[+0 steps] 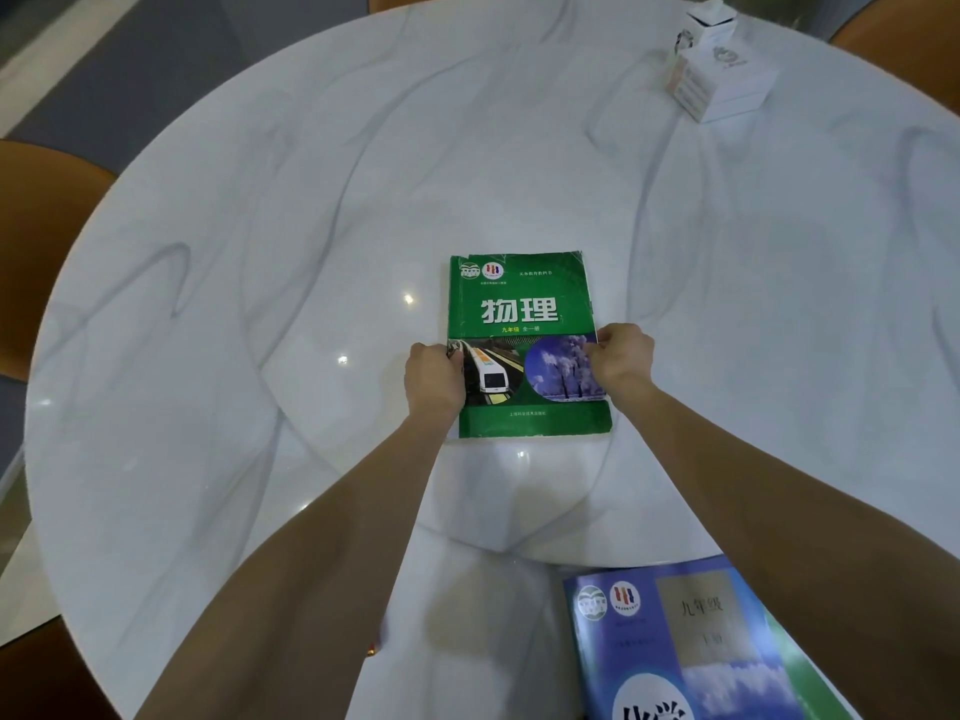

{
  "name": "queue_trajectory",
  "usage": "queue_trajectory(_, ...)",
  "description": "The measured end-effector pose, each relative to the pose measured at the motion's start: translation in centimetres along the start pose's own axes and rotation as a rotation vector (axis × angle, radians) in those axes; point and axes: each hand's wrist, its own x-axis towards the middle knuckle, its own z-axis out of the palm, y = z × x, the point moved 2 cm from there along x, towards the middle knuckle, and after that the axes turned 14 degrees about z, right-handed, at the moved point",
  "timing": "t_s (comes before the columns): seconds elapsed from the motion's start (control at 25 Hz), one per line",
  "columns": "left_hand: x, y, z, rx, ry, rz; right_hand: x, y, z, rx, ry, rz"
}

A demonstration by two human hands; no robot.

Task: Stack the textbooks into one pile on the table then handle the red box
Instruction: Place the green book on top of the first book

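Note:
A green textbook [522, 304] lies flat near the middle of the round white marble table [260, 252]. My left hand [434, 379] grips its left edge and my right hand [623, 358] grips its right edge, thumbs on the cover. A blue textbook [670, 641] rests at the near right edge of the table, on top of another book whose green edge [789, 662] shows beside it. A small red sliver [371, 651] peeks out beside my left forearm; what it belongs to is hidden.
A white tissue box [719, 70] stands at the far right of the table. Brown chairs [36, 241] ring the table at the left and back. Wide bare marble lies left of and beyond the green book.

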Motion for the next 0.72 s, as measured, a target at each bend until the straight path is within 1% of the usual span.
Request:
queue_trajectory(0.12, 0.0, 0.2, -0.1, 0.082, -0.035, 0.011, 0.0, -0.2, 0.0, -0.04, 0.001, -0.005)
queue_trajectory(0.28, -0.5, 1.2, -0.9, 0.305, -0.109, 0.074, -1.0, 0.0, -0.8, -0.1, -0.035, -0.034)
queue_trajectory(0.36, -1.1, 2.1, -1.4, 0.399, -0.089, 0.141, -1.7, 0.4, -1.8, -0.168, -0.048, -0.076)
queue_trajectory(0.48, -1.8, 4.6, -2.5, 0.479, -0.069, 0.298, -3.0, 1.0, -4.5, -0.233, -0.037, -0.162)
queue_trajectory(0.56, -2.6, 6.8, -3.2, 0.485, -0.054, 0.4, -4.2, 1.4, -6.6, -0.246, -0.015, -0.222)
queue_trajectory(0.72, -5.5, 11.0, -3.8, 0.474, -0.024, 0.541, -7.4, 3.1, -10.4, -0.283, 0.042, -0.299)
